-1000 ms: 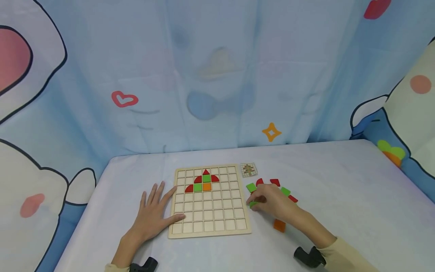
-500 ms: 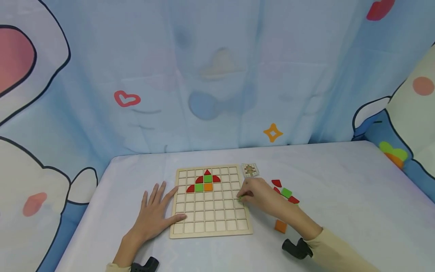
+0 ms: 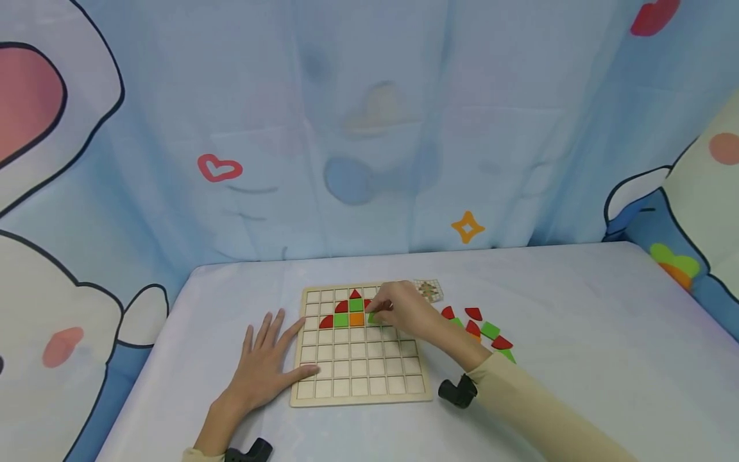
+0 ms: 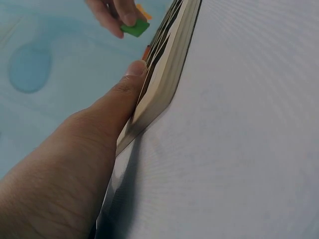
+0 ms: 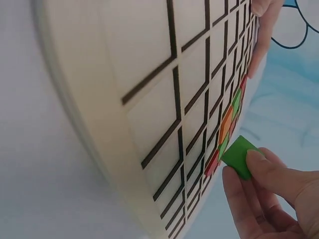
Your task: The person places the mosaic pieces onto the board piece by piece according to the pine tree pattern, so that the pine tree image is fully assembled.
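Observation:
My right hand (image 3: pixel 404 309) pinches a green square tile (image 5: pixel 240 155) between thumb and fingers, close over the wooden grid board (image 3: pixel 358 401). In the head view that tile sits just right of the orange square tile (image 3: pixel 356 319) on the board. Two green squares, a red triangle (image 3: pixel 355 294) and red quarter-round tiles fill other cells around it; one red tile is partly covered by my right hand. My left hand (image 3: pixel 261 362) lies spread at the board's left edge, its thumb (image 4: pixel 127 87) over the rim.
Several loose red, green and orange tiles lie right of the board, among them a green square (image 3: pixel 490 330) and a red piece (image 3: pixel 473 313). A small patterned card (image 3: pixel 428 290) lies at the board's far right corner. A blue printed curtain (image 3: pixel 323 128) hangs behind the table.
My right hand has picked up the green square from the loose tiles and carried it left over the board, beside the orange tile. My left hand stays on the board's edge.

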`<action>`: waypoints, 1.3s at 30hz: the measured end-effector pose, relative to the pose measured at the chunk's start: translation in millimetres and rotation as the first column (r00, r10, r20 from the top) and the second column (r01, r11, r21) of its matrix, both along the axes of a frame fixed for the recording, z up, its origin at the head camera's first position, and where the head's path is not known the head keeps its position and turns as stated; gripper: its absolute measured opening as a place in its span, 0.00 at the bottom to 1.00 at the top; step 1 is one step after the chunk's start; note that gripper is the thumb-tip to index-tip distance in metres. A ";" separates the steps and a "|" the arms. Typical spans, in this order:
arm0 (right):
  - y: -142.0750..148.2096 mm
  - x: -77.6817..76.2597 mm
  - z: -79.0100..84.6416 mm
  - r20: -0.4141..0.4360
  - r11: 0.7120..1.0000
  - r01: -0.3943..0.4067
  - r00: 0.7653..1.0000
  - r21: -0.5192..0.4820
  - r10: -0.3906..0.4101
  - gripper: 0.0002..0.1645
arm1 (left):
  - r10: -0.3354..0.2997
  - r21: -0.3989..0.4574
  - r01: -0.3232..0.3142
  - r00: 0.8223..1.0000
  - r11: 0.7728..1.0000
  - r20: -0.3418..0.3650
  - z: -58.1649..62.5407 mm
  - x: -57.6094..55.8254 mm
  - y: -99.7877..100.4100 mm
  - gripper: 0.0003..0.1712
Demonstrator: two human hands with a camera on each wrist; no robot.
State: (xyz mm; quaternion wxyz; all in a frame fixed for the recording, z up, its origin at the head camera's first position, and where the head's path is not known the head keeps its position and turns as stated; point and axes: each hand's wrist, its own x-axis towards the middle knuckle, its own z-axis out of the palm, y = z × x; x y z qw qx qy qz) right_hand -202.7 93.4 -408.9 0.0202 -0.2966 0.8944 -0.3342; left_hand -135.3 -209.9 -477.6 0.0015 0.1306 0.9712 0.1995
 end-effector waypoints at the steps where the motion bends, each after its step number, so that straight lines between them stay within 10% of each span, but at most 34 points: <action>1: -1.6 -2.1 -0.3 0.002 1.000 -0.005 1.000 0.010 0.005 0.07 | 0.000 -0.004 0.000 1.000 1.000 0.006 -0.1 0.0 0.3 0.55; 39: -24.2 -3.8 -5.8 -0.032 0.973 -0.032 0.999 0.230 0.041 0.10 | 0.005 -0.011 -0.005 1.000 1.000 0.011 2.9 1.7 0.6 0.55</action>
